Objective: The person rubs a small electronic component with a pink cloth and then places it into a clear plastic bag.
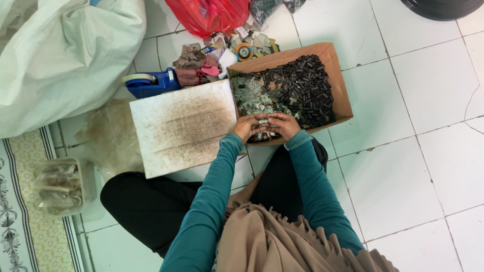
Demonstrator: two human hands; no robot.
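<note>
Just below the middle of the frame, the left hand (pixel 248 126) and the right hand (pixel 284 125) meet fingertip to fingertip at the near edge of a cardboard box (pixel 343 95); the fingers of both curl down into a heap of small pale green chips (pixel 252 98), but whether they pinch a piece cannot be told, as the tips are buried; both sleeves are teal. Inside the box, the green chips fill the left part and a mass of short black cylinders (pixel 305 85) fills the right. Touching the box on its left lies a white board (pixel 181 126), smudged with dark grime; a blue tape dispenser (pixel 148 83) sits at the board's upper left corner. Above the box, scraps and a tape roll (pixel 244 50) lie under a red plastic bag (pixel 209 15); a large white sack (pixel 60 55) fills the upper left; a clear plastic tub (pixel 63 184) stands at the lower left on the white tiled floor (pixel 413 166).
</note>
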